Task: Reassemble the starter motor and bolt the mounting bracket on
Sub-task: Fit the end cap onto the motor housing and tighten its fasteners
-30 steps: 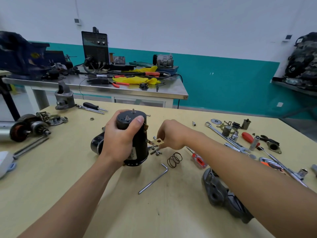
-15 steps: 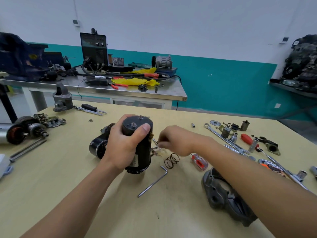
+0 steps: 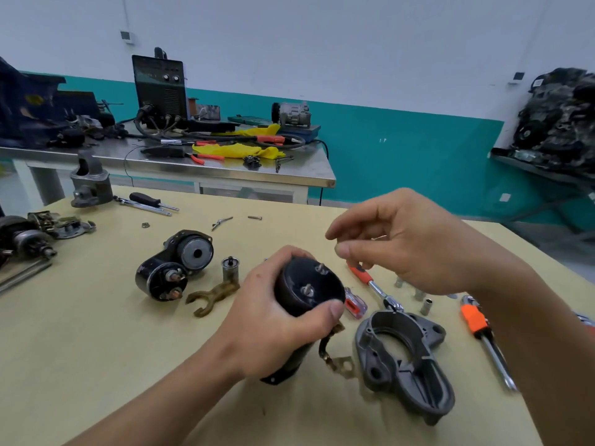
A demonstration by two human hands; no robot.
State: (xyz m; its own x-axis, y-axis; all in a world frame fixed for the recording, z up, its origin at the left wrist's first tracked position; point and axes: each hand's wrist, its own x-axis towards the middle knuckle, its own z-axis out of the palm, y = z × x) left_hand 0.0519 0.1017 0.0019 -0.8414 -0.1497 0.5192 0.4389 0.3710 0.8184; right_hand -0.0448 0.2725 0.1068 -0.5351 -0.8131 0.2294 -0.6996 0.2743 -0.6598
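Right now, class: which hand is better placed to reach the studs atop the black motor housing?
The right hand: it hovers just above the studs, while the left hand grips the motor housing, probably steadying it.

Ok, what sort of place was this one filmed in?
Probably an auto repair or training workshop. The left hand grips a starter motor housing over a wooden table holding a solenoid assembly and a ratchet. A welding machine sits on the steel bench behind, and what looks like an engine is at far right.

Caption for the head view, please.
Left hand grips the black motor body; right hand hovers over its studded end; gray bracket lies on the table beside it.
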